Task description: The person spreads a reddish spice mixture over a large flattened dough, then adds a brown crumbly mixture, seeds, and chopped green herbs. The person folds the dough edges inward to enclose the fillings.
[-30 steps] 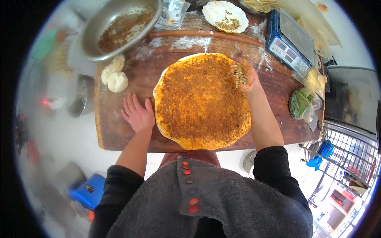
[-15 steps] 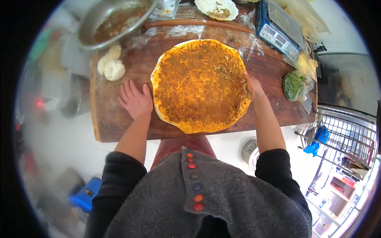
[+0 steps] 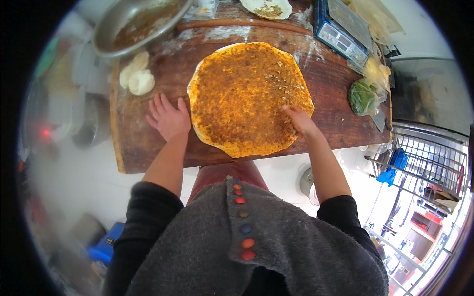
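Observation:
A large round sheet of dough (image 3: 237,98), coated with orange-brown paste, lies flat on the wooden table (image 3: 153,153). Pale chopped bits (image 3: 281,81) are scattered over its right part. My left hand (image 3: 170,116) rests palm down on the wood just left of the sheet, fingers spread, holding nothing. Over the sheet's right side is my right hand (image 3: 298,119), its fingers curled and close to the surface. Some of the same crumbly bits show at its palm; how many it holds is hidden.
Lumps of white dough (image 3: 139,79) sit at the table's left. A metal bowl (image 3: 133,27), a rolling pin (image 3: 247,22), a plate of chopped bits (image 3: 269,9) and a blue scale (image 3: 341,37) line the back. Bagged greens (image 3: 363,97) and a scraper blade (image 3: 379,120) lie right.
My right hand has moved left from the sheet's right edge to over its surface. More pale bits lie on the right part. The left hand stays put.

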{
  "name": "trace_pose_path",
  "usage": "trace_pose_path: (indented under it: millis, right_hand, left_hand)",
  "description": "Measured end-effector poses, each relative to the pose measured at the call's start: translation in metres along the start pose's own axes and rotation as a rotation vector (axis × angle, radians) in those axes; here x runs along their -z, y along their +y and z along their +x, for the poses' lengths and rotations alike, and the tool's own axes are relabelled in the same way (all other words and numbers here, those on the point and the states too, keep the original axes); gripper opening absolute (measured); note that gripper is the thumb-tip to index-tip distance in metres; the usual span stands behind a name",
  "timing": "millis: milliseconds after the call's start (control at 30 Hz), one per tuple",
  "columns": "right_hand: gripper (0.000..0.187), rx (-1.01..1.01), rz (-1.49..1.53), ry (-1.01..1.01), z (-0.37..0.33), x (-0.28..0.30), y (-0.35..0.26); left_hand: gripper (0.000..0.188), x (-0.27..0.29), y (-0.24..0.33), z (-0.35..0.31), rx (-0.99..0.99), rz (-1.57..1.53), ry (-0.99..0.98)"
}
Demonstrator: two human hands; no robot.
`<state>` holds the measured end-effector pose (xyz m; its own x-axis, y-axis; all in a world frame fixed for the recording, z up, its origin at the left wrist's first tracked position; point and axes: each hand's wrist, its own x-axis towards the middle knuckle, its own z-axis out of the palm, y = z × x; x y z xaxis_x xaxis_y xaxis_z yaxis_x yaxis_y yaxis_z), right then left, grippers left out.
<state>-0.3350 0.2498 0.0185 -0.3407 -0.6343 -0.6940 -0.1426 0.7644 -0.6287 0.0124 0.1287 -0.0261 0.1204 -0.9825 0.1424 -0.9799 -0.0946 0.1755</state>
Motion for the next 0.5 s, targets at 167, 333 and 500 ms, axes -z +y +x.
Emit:
trace_pose_path:
  millis: [167,333,500]
  right_hand:
    - [0.048,0.203,-0.296,-0.244,-0.022,-0.053,-0.027]
    - [0.045,0.118,-0.345,-0.371,-0.002,-0.087,-0.091]
    - [0.045,0.364,-0.574,0.033,0.049,-0.08,-0.121]
  left_hand:
    - [0.061,-0.001,-0.001,0.0,0.002,0.005,0.008]
    - [0.061,-0.004,-0.002,-0.001,-0.018,0.011,0.054]
    - [0.064,-0.003,-0.001,0.0,0.022,0.048,-0.031]
